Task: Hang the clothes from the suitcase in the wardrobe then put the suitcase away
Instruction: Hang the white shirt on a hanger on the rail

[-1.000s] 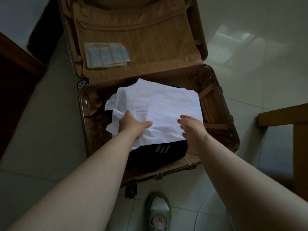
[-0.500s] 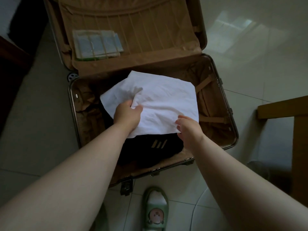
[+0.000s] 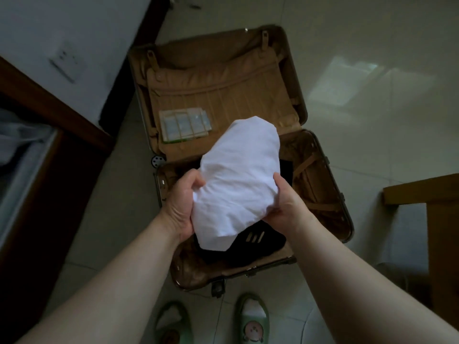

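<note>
A brown suitcase [image 3: 330, 219] lies open on the tiled floor in front of me. Above its lower half I hold a folded white garment [image 3: 238, 180]. My left hand [image 3: 181, 204] grips its left edge, thumb on top. My right hand [image 3: 285, 207] grips its right edge from below. A black garment with three pale stripes [image 3: 258, 240] lies in the suitcase under the white one. The lid half has a mesh pocket holding a pale packet [image 3: 185, 125].
A dark wooden frame [image 3: 62, 150] runs along the left, with a white wall and socket [image 3: 64, 60] behind it. A wooden furniture piece [image 3: 437, 219] stands at the right. My feet in green slippers [image 3: 252, 321] are at the bottom edge.
Both hands have lifted the white garment up off the black one and out of the suitcase. The view has pulled back and up, showing the whole suitcase.
</note>
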